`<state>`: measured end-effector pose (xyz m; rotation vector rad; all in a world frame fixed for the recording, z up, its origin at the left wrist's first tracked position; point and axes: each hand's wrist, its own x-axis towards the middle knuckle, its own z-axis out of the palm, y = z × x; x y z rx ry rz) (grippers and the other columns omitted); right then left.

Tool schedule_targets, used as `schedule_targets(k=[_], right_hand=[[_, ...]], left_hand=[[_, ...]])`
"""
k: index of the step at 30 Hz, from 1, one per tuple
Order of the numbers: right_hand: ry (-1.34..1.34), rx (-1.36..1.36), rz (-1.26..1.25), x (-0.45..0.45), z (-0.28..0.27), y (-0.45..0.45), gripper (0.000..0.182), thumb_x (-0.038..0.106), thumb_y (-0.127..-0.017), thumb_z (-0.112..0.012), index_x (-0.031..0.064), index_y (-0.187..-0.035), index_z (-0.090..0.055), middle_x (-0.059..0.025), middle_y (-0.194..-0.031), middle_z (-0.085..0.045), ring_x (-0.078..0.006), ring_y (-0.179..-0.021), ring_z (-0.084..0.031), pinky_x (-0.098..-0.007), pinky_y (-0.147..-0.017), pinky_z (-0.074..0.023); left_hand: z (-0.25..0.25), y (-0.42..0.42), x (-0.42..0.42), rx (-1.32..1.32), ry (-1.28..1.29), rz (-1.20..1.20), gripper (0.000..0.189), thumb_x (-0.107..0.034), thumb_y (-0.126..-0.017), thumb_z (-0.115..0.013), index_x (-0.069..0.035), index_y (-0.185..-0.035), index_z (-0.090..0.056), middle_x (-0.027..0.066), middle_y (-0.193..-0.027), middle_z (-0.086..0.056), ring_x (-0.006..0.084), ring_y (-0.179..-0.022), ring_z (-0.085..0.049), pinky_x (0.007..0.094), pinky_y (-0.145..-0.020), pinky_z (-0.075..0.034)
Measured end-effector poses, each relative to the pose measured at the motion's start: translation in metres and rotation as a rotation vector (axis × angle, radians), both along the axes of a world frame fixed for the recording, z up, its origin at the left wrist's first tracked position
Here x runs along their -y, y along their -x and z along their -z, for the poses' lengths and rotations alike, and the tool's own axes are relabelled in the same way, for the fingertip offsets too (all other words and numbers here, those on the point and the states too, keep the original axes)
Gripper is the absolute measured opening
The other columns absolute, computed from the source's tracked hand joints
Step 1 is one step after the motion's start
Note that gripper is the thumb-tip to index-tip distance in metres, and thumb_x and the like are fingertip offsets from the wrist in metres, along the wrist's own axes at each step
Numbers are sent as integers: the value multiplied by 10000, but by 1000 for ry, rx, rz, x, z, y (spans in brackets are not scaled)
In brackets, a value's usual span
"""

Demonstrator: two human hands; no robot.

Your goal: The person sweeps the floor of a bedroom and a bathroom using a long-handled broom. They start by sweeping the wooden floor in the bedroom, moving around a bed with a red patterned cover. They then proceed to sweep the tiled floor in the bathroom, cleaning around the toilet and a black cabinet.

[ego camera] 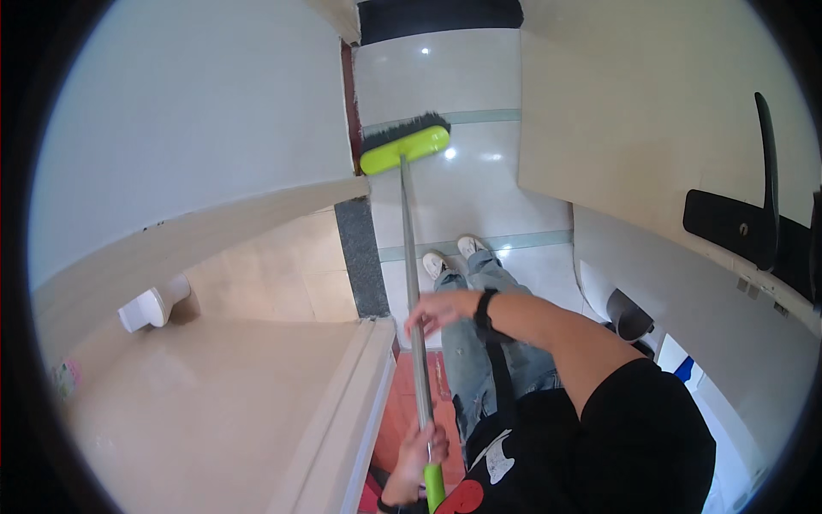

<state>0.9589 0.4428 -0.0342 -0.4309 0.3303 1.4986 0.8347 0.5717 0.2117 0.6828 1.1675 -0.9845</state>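
My left hand [422,448] is closed around the metal handle [411,244] of a push broom, just above its green grip [434,488]. Higher on the same handle, my right hand [437,313] has its fingers loosely around the pole; a black band is on that wrist. The broom's lime-green head [406,150] with dark bristles [404,130] rests on the pale tiled floor [449,193], slightly tilted, its left end close to a door frame's foot. My white shoes stand on the tiles right of the handle.
On the left, a doorway with a dark stone threshold [363,257] opens onto beige tiles and a white fixture [151,308]. A pale door with a black lever handle [767,180] stands at right. A dark mat [443,19] lies ahead; reddish flooring [401,392] is beside my legs.
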Motion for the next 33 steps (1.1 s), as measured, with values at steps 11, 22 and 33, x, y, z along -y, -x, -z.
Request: schedule_targets(k=[11,22,33], right_hand=[[-48,-464,-179,11,-103,95,129,62,-774,-511,-29,-848,-565,-127,-874,-594,-218,-825,-584,-330,-779,-457],[849,99,445,44,-49,34,312,297,-835,-446,-13,-803,-452,-115,-621,-537,-218,-531,-555,-354,-457,-462],[810,315,182,8,27,184,364,278,-790,-452,-54,-935,-492,-163,-757,-578,-258,-587,-597,-355,-479,-513]], left_hand=[[-130,55,1,-4,-166,252,430,-44,-802,-505,-44,-1201,-343,-13,-827,-468,52,-654,-466,146,-563,-382],[2,4,24,331,56,390,230,-203,-856,-458,-80,-1031,-376,2,-614,-417,73,-433,-409,201,-371,-333],[85,167,-43,170,165,184,137,-193,-870,-410,-116,-980,-387,2,-684,-422,78,-459,-384,195,-388,-323]])
